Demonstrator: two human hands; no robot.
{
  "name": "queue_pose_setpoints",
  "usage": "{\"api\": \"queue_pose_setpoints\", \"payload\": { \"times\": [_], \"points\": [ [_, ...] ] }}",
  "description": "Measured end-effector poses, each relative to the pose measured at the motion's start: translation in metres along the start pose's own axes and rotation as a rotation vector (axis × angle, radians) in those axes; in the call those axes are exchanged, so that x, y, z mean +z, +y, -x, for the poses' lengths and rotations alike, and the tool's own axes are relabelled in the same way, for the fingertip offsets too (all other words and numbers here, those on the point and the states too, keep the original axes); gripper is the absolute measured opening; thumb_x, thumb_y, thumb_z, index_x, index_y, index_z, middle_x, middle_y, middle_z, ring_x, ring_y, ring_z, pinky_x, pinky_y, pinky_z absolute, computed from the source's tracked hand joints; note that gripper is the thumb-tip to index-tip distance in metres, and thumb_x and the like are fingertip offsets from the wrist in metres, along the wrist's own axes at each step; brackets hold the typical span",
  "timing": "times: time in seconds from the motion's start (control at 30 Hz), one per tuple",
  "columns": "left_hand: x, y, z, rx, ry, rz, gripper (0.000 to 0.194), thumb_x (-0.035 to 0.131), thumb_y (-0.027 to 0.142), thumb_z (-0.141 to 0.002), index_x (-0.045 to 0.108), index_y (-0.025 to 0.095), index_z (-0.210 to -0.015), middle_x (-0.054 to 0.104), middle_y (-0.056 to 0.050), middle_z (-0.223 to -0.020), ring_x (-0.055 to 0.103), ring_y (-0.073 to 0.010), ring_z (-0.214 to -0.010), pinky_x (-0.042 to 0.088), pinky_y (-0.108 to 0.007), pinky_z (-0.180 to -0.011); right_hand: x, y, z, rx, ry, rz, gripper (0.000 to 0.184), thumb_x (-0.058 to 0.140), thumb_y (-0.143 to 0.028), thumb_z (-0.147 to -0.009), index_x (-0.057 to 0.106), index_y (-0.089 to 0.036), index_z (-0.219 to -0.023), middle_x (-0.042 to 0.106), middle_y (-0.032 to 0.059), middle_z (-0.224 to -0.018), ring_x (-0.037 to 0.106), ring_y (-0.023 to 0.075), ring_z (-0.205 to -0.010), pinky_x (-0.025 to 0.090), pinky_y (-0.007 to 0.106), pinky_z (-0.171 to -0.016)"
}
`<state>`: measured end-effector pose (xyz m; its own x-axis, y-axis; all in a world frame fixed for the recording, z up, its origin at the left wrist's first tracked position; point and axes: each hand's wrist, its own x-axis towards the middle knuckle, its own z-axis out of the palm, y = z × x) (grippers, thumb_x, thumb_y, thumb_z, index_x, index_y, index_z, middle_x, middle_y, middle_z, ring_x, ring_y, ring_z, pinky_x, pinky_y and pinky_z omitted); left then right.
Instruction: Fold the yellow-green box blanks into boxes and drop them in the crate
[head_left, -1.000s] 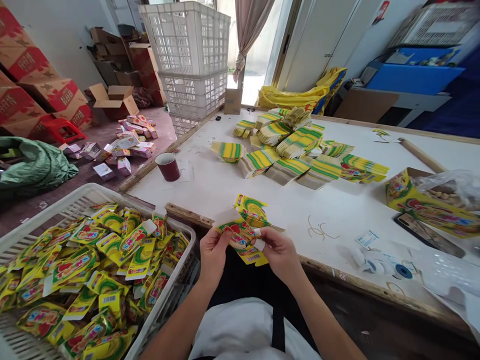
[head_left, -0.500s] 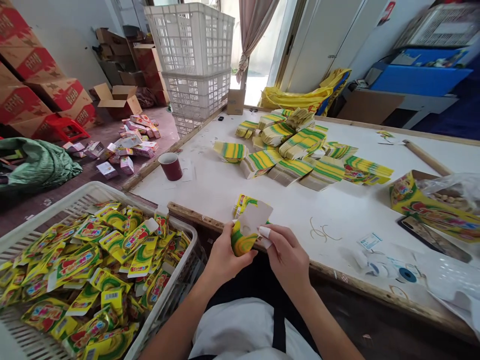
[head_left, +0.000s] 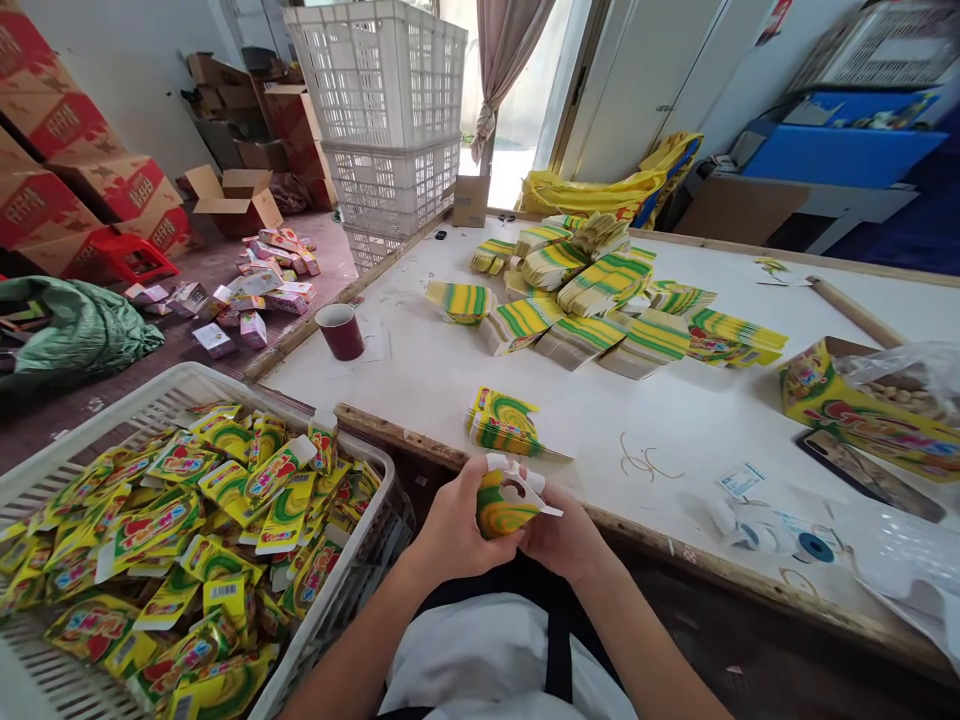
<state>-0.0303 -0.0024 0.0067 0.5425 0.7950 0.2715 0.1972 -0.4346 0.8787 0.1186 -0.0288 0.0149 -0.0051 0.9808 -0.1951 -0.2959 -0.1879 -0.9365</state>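
Observation:
Between my two hands is a small yellow and green carton [head_left: 501,508], partly opened out, with a white flap that has a round cut-out. My left hand [head_left: 454,520] wraps around its left side, thumb in front. On the other side, my right hand [head_left: 562,525] closes on the carton's right edge, its fingers partly hidden behind it; white wraps cover some fingertips. Just beyond my hands, a short stack of flat cartons [head_left: 504,420] lies on the white table [head_left: 420,390]. To my left, a white plastic crate [head_left: 375,455] holds many folded yellow cartons [head_left: 217,510].
Bundles of flat cartons [head_left: 592,290] are heaped at mid-table. A maroon mug [head_left: 341,332] stands near the left edge. At right lie a phone [head_left: 866,475], a display box [head_left: 870,410] and a tape roll [head_left: 814,547]. Tall white crates [head_left: 382,120] stand behind.
Both hands have drawn closer together and slightly toward my body with the carton. Its upright white flap is now folded down, and the stack behind shows more fully.

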Motion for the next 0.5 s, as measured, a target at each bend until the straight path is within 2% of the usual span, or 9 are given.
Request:
{"api": "queue_pose_setpoints", "payload": {
  "times": [0.07, 0.13, 0.2, 0.3, 0.4, 0.5],
  "points": [
    [-0.001, 0.001, -0.001, -0.052, 0.025, 0.035, 0.062, 0.068, 0.023, -0.068, 0.034, 0.023, -0.12, 0.064, -0.005, -0.101, 0.064, -0.0204, -0.088, 0.051, -0.032, -0.078, 0.002, 0.008, 0.002, 0.039, -0.073, -0.092, 0.056, 0.044, -0.073, -0.078, 0.067, -0.022, -0.082, 0.072, 0.0079, -0.072, 0.068, 0.0229, -0.065, 0.055, 0.034, -0.055],
    [-0.003, 0.002, -0.003, -0.097, 0.057, 0.052, 0.065, 0.067, 0.023, -0.069, 0.031, 0.023, -0.122, 0.063, -0.004, -0.101, 0.063, -0.0197, -0.088, 0.05, -0.031, -0.077, 0.0, 0.011, 0.004, 0.017, -0.12, -0.172, 0.063, 0.049, -0.079, -0.071, 0.067, -0.024, -0.093, 0.073, 0.0088, -0.088, 0.068, 0.0244, -0.077, 0.056, 0.036, -0.066],
    [-0.004, 0.003, -0.004, -0.115, 0.066, 0.02, 0.065, 0.066, 0.024, -0.07, 0.029, 0.022, -0.124, 0.063, -0.005, -0.102, 0.063, -0.0201, -0.089, 0.049, -0.031, -0.077, -0.002, 0.01, 0.005, -0.035, -0.11, -0.2, 0.059, 0.062, -0.074, -0.065, 0.067, -0.025, -0.098, 0.073, 0.0077, -0.095, 0.067, 0.0235, -0.081, 0.055, 0.036, -0.072],
    [-0.002, 0.003, -0.005, -0.113, 0.023, -0.072, 0.061, 0.065, 0.026, -0.07, 0.03, 0.022, -0.121, 0.063, -0.004, -0.096, 0.063, -0.0209, -0.083, 0.048, -0.032, -0.072, -0.003, 0.004, 0.005, -0.013, -0.033, -0.199, 0.049, 0.071, -0.062, -0.067, 0.068, -0.025, -0.099, 0.074, 0.0075, -0.092, 0.067, 0.0242, -0.083, 0.055, 0.038, -0.076],
    [0.001, 0.001, -0.004, -0.102, -0.011, -0.143, 0.056, 0.063, 0.026, -0.069, 0.03, 0.023, -0.114, 0.062, -0.002, -0.087, 0.062, -0.0209, -0.074, 0.046, -0.03, -0.063, 0.002, -0.005, 0.003, 0.045, -0.005, -0.145, 0.051, 0.074, -0.056, -0.066, 0.068, -0.022, -0.105, 0.074, 0.0089, -0.092, 0.067, 0.028, -0.09, 0.054, 0.042, -0.081],
    [0.003, -0.001, -0.003, -0.061, -0.046, -0.21, 0.052, 0.063, 0.023, -0.067, 0.031, 0.024, -0.108, 0.062, -0.002, -0.086, 0.063, -0.0218, -0.072, 0.045, -0.03, -0.061, 0.006, -0.01, 0.002, 0.059, -0.013, -0.047, 0.056, 0.077, -0.053, -0.064, 0.068, -0.02, -0.109, 0.075, 0.0083, -0.091, 0.067, 0.0291, -0.093, 0.053, 0.043, -0.085]
  ]
}}
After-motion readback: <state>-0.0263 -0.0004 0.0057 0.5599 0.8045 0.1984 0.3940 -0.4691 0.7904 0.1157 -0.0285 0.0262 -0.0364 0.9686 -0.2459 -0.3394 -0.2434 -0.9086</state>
